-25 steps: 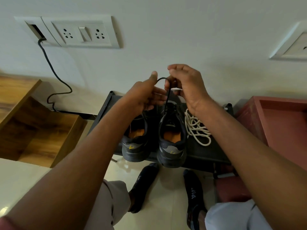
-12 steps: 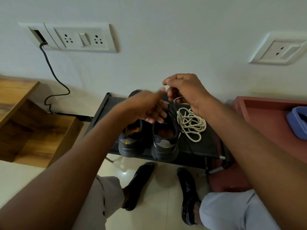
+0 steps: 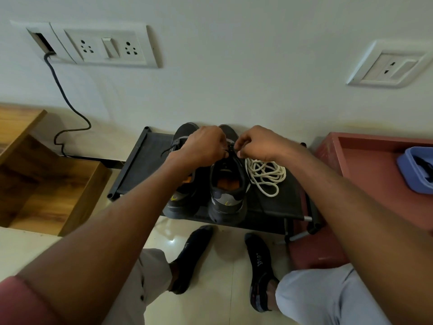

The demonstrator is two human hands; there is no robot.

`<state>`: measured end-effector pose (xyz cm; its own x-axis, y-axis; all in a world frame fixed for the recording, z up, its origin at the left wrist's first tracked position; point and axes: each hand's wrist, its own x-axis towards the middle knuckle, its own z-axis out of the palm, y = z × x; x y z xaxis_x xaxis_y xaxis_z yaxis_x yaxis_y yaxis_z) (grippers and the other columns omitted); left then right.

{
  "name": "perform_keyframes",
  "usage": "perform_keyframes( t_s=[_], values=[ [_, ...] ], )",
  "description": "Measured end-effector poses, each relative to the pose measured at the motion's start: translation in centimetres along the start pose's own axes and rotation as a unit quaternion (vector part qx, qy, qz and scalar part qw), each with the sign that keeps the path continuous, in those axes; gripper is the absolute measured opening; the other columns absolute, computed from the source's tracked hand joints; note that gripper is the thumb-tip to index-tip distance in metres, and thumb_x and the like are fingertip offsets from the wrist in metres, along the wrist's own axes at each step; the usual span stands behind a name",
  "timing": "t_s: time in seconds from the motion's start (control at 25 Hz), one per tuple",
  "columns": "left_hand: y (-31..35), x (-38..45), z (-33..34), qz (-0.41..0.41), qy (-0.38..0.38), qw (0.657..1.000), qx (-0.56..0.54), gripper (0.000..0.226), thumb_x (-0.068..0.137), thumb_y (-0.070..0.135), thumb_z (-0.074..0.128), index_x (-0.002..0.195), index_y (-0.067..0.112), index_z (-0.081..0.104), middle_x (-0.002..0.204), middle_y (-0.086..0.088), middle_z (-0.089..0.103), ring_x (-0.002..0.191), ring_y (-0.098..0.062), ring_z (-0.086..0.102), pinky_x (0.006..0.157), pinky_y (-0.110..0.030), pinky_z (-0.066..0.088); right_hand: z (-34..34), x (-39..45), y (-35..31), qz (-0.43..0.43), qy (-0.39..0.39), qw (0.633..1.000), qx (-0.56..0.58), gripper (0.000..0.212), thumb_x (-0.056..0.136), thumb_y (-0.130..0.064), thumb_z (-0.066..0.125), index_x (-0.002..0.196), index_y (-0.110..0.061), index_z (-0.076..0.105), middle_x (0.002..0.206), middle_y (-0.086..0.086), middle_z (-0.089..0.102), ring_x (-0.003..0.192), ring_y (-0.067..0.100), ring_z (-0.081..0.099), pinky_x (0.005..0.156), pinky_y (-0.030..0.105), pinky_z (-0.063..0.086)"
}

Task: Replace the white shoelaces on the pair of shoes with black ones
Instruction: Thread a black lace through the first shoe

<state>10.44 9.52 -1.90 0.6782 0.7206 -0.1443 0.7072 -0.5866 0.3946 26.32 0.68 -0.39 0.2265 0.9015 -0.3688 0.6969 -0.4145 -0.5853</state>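
Black fabric covers the low bench point(image 3: 145, 165) against a white wall, beside a red tub point(image 3: 365, 165). Both shoes point(image 3: 228, 184) sit on it, white laces point(image 3: 266, 175) coiled alongside. Since a second ago, left hand point(image 3: 202, 145) and right hand point(image 3: 255, 145) have dropped, each grip pinching the black lace point(image 3: 232, 148) at the right shoe's eyelets.

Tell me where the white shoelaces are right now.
In the head view, the white shoelaces lie in a loose heap on the black rack, just right of the right-hand shoe and below the right hand.
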Motion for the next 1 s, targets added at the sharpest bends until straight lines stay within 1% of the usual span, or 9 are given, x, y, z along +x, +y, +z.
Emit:
perform_keyframes(
  t_s=[0.16,0.32,0.48,0.6,0.68,0.76,0.8,0.92,1.0],
  values=[
    [-0.5,-0.5,-2.0,-0.014,-0.021,0.982,-0.188,0.015,0.091,0.027,0.077,0.092,0.012,0.079,0.084,-0.005,0.076,0.082,-0.015,0.066,0.074,-0.029,0.049,-0.1,0.1,-0.5,-0.040,0.021,0.998,0.031,0.018,0.087,-0.024,0.082,0.104,-0.028,0.079,0.100,-0.003,0.073,0.099,0.016,0.068,0.084,0.032,0.052],
    [-0.6,-1.3,-4.2,-0.066,-0.063,0.880,-0.465,0.025,0.103,0.027,0.060,0.112,0.005,0.067,0.110,-0.011,0.079,0.097,-0.018,0.073,0.088,-0.038,0.051,-1.8,-0.4,-0.2,-0.043,-0.011,0.996,0.083,0.009,0.094,-0.023,0.076,0.093,-0.014,0.078,0.086,0.003,0.079,0.081,0.016,0.070,0.089,0.044,0.059],
    [0.2,-1.8,-4.3,-0.007,-0.099,0.881,-0.463,0.051,0.106,0.051,0.050,0.124,0.006,0.066,0.104,-0.008,0.078,0.111,-0.025,0.073,0.100,-0.045,0.048,-3.0,-1.6,-1.6,-0.103,0.039,0.956,0.273,0.035,0.099,-0.031,0.072,0.099,0.004,0.073,0.065,0.001,0.064,0.065,0.016,0.064,0.067,0.030,0.055],
    [-0.3,-2.1,-5.1,-0.020,-0.056,0.888,-0.455,0.055,0.102,0.060,0.052,0.094,0.010,0.074,0.073,-0.006,0.066,0.088,-0.021,0.076,0.095,-0.040,0.052,-3.9,-1.8,-2.3,-0.115,0.055,0.898,0.421,0.032,0.099,-0.041,0.070,0.094,-0.009,0.072,0.063,-0.003,0.050,0.060,0.014,0.052,0.061,0.030,0.047],
    [-1.6,-2.4,-5.4,-0.037,0.017,0.963,-0.265,0.048,0.102,0.049,0.061,0.076,0.011,0.074,0.063,-0.004,0.065,0.062,-0.006,0.066,0.071,-0.024,0.049,-4.4,-1.6,-1.9,-0.121,0.067,0.866,0.481,0.024,0.102,-0.033,0.066,0.100,-0.011,0.074,0.068,-0.003,0.051,0.059,0.012,0.047,0.058,0.028,0.041],
    [-2.6,-2.8,-4.9,-0.061,0.039,0.996,-0.043,0.038,0.100,0.039,0.067,0.072,0.014,0.074,0.058,0.004,0.060,0.060,-0.010,0.059,0.056,-0.025,0.038,-4.3,-1.4,-1.4,-0.131,0.102,0.891,0.423,0.018,0.103,-0.022,0.062,0.106,-0.012,0.078,0.074,-0.002,0.058,0.061,0.011,0.050,0.057,0.027,0.040],
    [-2.6,-3.0,-4.5,-0.062,0.049,0.997,-0.016,0.029,0.099,0.036,0.067,0.080,0.017,0.076,0.065,0.007,0.062,0.070,-0.014,0.060,0.060,-0.026,0.037,-4.0,-1.5,-1.3,-0.138,0.109,0.917,0.358,0.019,0.104,-0.017,0.061,0.106,-0.014,0.079,0.077,-0.001,0.063,0.062,0.011,0.053,0.057,0.027,0.041],
    [-1.8,-2.9,-4.7,-0.002,0.066,0.970,-0.233,0.026,0.103,0.037,0.064,0.121,0.019,0.072,0.102,0.007,0.073,0.100,-0.014,0.069,0.082,-0.028,0.049,-2.5,-1.4,-2.1,-0.156,0.075,0.953,0.249,0.014,0.103,-0.014,0.064,0.108,-0.013,0.077,0.080,0.002,0.072,0.059,0.012,0.059,0.054,0.028,0.040],
    [-1.0,-2.9,-5.1,0.046,-0.014,0.922,-0.384,0.029,0.105,0.036,0.061,0.124,0.014,0.068,0.099,-0.004,0.078,0.095,-0.017,0.074,0.075,-0.027,0.053,-2.1,-1.3,-2.7,-0.144,0.087,0.942,0.289,0.013,0.098,-0.020,0.072,0.107,-0.010,0.074,0.076,0.004,0.072,0.056,0.012,0.058,0.051,0.026,0.039]
  ],
)
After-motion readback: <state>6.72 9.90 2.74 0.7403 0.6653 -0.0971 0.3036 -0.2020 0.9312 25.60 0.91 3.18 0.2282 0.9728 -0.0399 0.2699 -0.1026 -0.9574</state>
